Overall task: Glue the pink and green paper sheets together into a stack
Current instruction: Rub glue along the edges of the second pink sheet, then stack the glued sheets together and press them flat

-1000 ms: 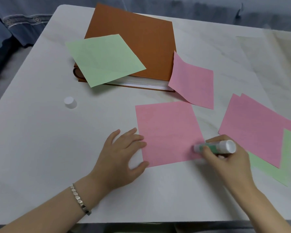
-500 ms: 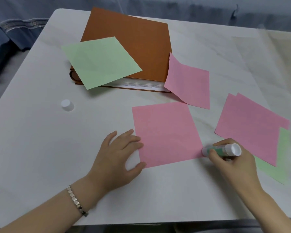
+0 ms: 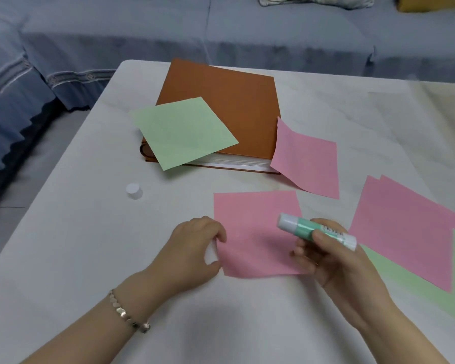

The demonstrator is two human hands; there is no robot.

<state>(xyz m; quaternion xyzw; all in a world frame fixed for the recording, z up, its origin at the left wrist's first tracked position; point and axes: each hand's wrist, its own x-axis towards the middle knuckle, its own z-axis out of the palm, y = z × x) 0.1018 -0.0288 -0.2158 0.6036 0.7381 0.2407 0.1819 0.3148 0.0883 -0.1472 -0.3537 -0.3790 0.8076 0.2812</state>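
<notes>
Pink sheet (image 3: 258,232) lies flat, square, uncreased.

the square pink paper sheet (image 3: 258,232) and the square green paper sheet (image 3: 184,132) look thin and matt. the brown hardcover book (image 3: 221,101) has a dull cover. the white-and-teal plastic glue stick (image 3: 300,228) and round white plastic cap (image 3: 134,191) are smooth, faintly glossy. the linked metal bracelet (image 3: 128,312) shines. the white marbled table (image 3: 76,258) is smooth; the blue cloth sofa cover (image 3: 142,30) looks soft.
</notes>
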